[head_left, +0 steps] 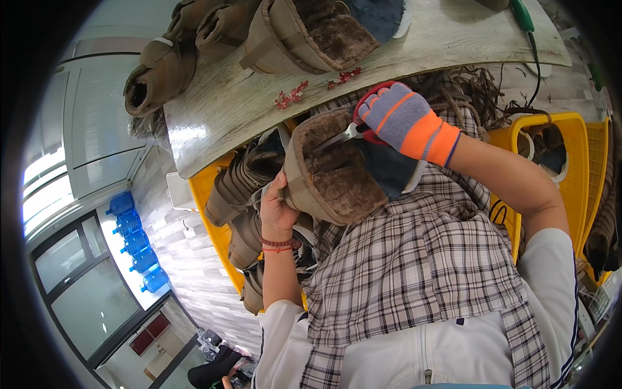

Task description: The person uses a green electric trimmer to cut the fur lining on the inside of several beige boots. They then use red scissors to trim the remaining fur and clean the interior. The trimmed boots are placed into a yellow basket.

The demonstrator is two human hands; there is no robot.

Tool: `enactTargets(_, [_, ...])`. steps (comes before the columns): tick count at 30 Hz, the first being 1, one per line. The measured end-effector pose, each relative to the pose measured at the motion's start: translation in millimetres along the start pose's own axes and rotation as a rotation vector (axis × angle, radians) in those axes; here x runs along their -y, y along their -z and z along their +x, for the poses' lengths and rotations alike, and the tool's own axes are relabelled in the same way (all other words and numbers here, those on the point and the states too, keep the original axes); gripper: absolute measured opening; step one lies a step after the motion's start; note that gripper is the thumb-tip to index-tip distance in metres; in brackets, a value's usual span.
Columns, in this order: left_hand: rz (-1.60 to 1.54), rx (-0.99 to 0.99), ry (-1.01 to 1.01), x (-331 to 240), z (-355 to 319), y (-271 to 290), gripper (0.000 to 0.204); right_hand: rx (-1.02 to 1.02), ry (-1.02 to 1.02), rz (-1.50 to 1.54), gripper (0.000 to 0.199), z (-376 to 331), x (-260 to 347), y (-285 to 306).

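Observation:
A tan boot upper (pixel 346 185) with brown fleece lining rests over my lap, its wide opening facing up. My bare left hand (pixel 278 204) grips its left side, the fingers partly hidden behind the outer wall. In a grey and orange glove, my right hand (pixel 407 122) is closed round the red handles of a pair of scissors (pixel 352 131). The metal blades point left and down into the opening, against the fleece. How far apart the blade tips are is hard to make out. Dark blue lining shows at the upper's right end.
A worn pale table (pixel 220 110) spans the far side, bearing another fleece-lined upper (pixel 285 42), several tan boot pieces (pixel 159 74) and small red sprigs (pixel 291 95). A green-handled tool (pixel 522 16) trails a cord. Yellow crates (pixel 570 126) with boot pieces flank me. Blue water bottles (pixel 136 241) stand far left.

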State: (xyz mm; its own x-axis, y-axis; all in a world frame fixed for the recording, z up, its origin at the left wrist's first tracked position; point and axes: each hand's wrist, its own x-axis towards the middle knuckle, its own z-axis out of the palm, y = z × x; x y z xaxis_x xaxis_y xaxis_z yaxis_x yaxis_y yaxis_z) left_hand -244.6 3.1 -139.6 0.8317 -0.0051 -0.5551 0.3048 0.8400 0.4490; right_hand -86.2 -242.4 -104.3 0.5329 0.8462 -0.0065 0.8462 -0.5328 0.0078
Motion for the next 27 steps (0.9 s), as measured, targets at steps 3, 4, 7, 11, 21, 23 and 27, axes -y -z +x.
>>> enactTargets(3, [0.021, 0.053, -0.010, 1, -2, 3, 0.027, -0.054, -0.035, 0.106, 0.027, -10, -7, 9])
enactTargets(4, [0.025, 0.074, -0.018, 1, -3, 5, 0.027, -0.085, -0.047, 0.148, 0.027, -16, -11, 12])
enactTargets(7, [0.025, 0.080, -0.091, 5, -8, 13, 0.030, -0.256, -0.171, 0.394, 0.033, -46, -18, 5])
enactTargets(11, [0.075, 0.167, -0.194, 7, -14, -5, 0.035, -0.203, -0.558, 1.215, 0.029, -74, 24, 21])
enactTargets(21, [0.711, 0.038, -0.756, 7, 51, -103, 0.033, -0.752, -0.446, 1.185, 0.036, -42, 23, 42])
enactTargets(23, [0.591, -0.180, -0.931, -20, 74, -80, 0.031, -0.895, -0.447, 1.023, 0.033, -36, -8, 43])
enactTargets(27, [0.222, 0.082, -0.691, -82, 142, -48, 0.032, -1.050, -0.565, 0.933, 0.027, 24, -59, 36])
